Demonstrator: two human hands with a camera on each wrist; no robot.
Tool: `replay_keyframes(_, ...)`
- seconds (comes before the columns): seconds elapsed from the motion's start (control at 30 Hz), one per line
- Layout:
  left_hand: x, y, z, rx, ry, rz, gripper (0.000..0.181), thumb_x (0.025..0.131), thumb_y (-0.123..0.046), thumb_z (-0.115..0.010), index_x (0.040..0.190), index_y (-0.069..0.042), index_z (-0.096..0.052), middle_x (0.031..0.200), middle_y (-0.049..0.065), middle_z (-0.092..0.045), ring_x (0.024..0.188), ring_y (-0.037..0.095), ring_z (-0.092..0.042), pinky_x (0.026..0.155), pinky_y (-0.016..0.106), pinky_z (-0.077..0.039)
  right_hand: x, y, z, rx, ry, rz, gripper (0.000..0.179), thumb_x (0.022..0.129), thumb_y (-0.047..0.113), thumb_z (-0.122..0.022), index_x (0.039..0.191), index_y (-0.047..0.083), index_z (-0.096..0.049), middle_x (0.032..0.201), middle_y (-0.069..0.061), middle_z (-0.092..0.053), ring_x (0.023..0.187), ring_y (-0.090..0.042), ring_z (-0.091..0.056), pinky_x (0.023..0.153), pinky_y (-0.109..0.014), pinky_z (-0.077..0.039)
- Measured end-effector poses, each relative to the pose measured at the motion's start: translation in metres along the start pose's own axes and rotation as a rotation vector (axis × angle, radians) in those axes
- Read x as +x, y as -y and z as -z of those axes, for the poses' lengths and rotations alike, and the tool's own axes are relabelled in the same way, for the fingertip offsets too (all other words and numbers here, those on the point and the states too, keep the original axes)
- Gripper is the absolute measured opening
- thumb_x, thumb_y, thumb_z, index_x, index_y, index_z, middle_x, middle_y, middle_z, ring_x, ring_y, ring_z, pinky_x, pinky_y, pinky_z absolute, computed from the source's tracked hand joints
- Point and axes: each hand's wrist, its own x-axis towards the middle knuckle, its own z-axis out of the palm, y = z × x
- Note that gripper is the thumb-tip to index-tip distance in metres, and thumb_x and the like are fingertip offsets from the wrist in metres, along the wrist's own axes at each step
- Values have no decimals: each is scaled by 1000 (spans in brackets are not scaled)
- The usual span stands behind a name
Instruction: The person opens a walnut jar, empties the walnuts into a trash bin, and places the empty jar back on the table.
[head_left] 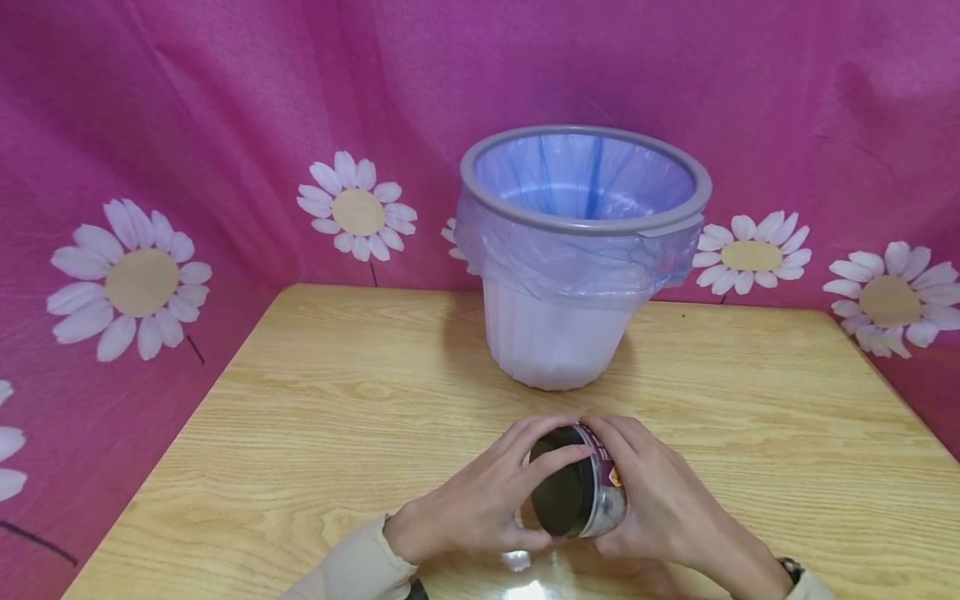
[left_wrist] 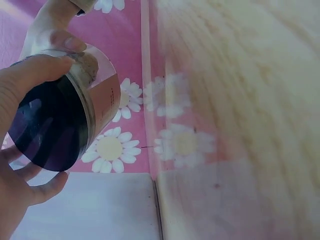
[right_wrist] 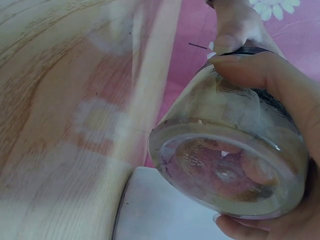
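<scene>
Both hands hold a clear glass jar [head_left: 609,510] with a black lid [head_left: 557,492], tilted on its side low over the front of the table. My left hand [head_left: 487,496] has its fingers and thumb spread round the lid, which faces left. From the other side my right hand [head_left: 663,492] grips the jar's body, partly covering a dark red label. The left wrist view shows the lid [left_wrist: 50,125] seated on the jar, with the label [left_wrist: 105,100] beside it. In the right wrist view the thick glass base [right_wrist: 225,172] faces the camera, and the inside looks mostly see-through.
Behind the hands stands a white ribbed bin [head_left: 555,337], lined with a blue plastic bag [head_left: 555,258] held under a grey rim [head_left: 577,225]. The wood-grain table [head_left: 315,400] is backed by a pink cloth [head_left: 225,75] with large daisies.
</scene>
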Motion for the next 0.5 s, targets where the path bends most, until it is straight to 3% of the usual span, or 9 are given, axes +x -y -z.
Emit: replay_keyframes(0.5, 1, 0, 0, 34, -4, -14, 95, 68, -30, -84, 145, -16, -32, 149, 12, -28, 138, 20, -28, 112, 28, -27, -1, 0, -1, -13, -13, 11, 107, 33, 32, -89, 128, 0, -51, 121, -9, -57, 106, -22, -57, 83, -43, -54)
